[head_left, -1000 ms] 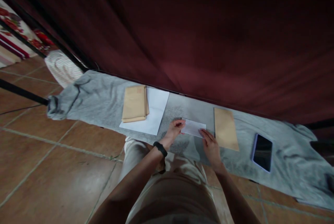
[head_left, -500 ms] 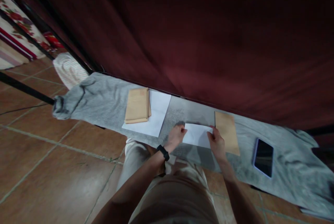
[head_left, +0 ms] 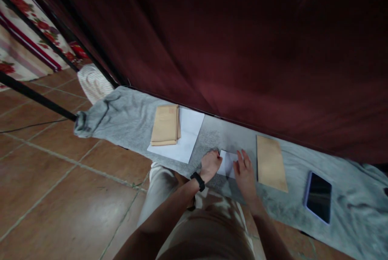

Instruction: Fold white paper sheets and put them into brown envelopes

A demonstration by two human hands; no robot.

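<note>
Grey cloth [head_left: 133,114], white paper [head_left: 226,164] over it left of the lone envelope [head_left: 272,164], left hand [head_left: 210,164] pinching the paper's edge, right hand [head_left: 244,171] against it, fingers slightly apart — phone [head_left: 319,197] right of that envelope.

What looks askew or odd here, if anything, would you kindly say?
Little stands out: the grey cloth is rumpled toward both ends, and the brown stack is uneven, its lower pieces poking out on the right over the large white paper. No spill shows, and no tear is visible in the small white paper.
</note>
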